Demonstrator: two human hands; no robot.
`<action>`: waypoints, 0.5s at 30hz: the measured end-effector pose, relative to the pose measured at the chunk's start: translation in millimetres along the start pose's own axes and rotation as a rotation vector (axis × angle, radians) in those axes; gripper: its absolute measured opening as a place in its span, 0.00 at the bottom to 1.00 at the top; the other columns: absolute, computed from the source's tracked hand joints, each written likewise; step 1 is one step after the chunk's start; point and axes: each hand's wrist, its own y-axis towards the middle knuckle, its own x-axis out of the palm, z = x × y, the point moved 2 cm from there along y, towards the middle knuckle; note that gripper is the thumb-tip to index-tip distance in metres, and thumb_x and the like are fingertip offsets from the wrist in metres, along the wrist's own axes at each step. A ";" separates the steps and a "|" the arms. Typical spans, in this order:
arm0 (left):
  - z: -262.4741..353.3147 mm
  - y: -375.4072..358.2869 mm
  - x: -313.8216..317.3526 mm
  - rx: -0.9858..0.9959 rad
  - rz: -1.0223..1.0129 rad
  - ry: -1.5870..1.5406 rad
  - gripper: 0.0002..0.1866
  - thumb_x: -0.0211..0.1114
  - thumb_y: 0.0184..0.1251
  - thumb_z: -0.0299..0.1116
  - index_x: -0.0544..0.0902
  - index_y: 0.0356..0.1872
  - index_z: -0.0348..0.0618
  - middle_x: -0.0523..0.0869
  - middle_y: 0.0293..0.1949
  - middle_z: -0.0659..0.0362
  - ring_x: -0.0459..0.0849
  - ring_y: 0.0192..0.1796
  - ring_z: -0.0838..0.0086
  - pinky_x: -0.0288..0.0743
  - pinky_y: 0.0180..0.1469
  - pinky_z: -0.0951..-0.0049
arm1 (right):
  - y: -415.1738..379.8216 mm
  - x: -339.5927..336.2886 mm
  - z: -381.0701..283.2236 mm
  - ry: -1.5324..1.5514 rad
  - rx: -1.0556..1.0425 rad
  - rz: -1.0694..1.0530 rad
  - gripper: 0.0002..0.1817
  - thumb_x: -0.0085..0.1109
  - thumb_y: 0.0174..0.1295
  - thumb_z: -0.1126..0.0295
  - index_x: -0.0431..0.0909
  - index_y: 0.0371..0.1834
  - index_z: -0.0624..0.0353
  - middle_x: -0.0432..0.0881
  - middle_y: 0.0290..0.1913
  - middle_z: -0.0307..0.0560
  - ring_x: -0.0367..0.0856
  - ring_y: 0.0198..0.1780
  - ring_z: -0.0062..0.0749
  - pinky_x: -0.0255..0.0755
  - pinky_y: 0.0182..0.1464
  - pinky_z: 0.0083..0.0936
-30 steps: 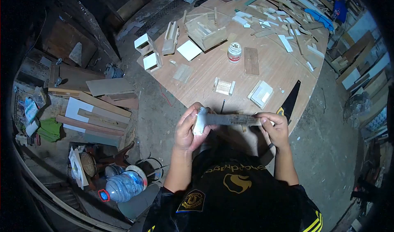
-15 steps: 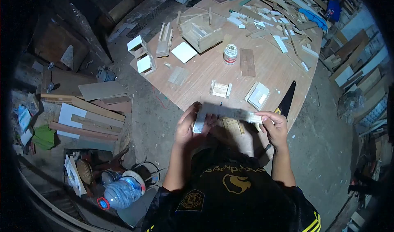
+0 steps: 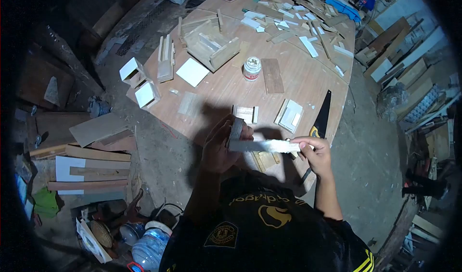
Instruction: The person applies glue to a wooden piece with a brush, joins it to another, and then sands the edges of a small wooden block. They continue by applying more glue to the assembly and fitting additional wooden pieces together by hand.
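My left hand (image 3: pixel 217 146) is wrapped round the corner end of an L-shaped wooden piece (image 3: pixel 257 146), whose short arm points up. The fingertips of my right hand (image 3: pixel 316 152) pinch the far end of its long, pale arm. Behind and below the piece, a small wooden frame (image 3: pixel 263 160) lies at the table's near edge, partly covered. Just beyond my hands sits another small wooden assembly (image 3: pixel 246 114), and a white-topped block (image 3: pixel 290 115) lies to its right. A handsaw (image 3: pixel 322 115) with a yellow and black handle rests near my right hand.
On the table (image 3: pixel 219 91) stand a glue jar (image 3: pixel 251 68), a brown board (image 3: pixel 273 75), a wooden box (image 3: pixel 211 43) and white-topped boxes (image 3: pixel 144 93). Wood offcuts (image 3: pixel 308 46) cover its far right. Large plastic bottles (image 3: pixel 151 248) stand on the floor at lower left.
The L-shaped piece has turned, its short arm now pointing up instead of down. Both hands still hold it. The view has shifted, moving the table leftward in the frame.
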 end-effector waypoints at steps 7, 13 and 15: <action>17.4 38.7 -29.9 -0.081 -0.057 -0.020 0.12 0.61 0.68 0.43 0.77 0.41 0.47 0.79 0.36 0.61 0.75 0.42 0.72 0.67 0.50 0.66 | 35.8 0.7 5.7 0.057 0.042 0.229 0.12 0.54 0.70 0.71 0.83 0.46 0.69 0.80 0.27 0.39 0.69 0.24 0.14 0.62 0.26 0.13; 24.7 66.2 -49.6 -0.126 -0.077 -0.085 0.14 0.60 0.68 0.44 0.76 0.40 0.44 0.77 0.36 0.59 0.70 0.36 0.73 0.64 0.42 0.70 | 67.2 -0.9 22.3 0.048 0.092 0.362 0.13 0.55 0.69 0.69 0.82 0.46 0.69 0.81 0.31 0.39 0.68 0.24 0.14 0.60 0.26 0.13; 27.3 72.1 -58.2 -0.117 -0.029 -0.068 0.16 0.54 0.72 0.46 0.74 0.38 0.42 0.77 0.35 0.58 0.68 0.34 0.73 0.64 0.41 0.71 | 88.0 -6.9 28.6 0.090 0.115 0.429 0.13 0.54 0.69 0.70 0.81 0.47 0.68 0.80 0.30 0.37 0.68 0.26 0.14 0.59 0.26 0.13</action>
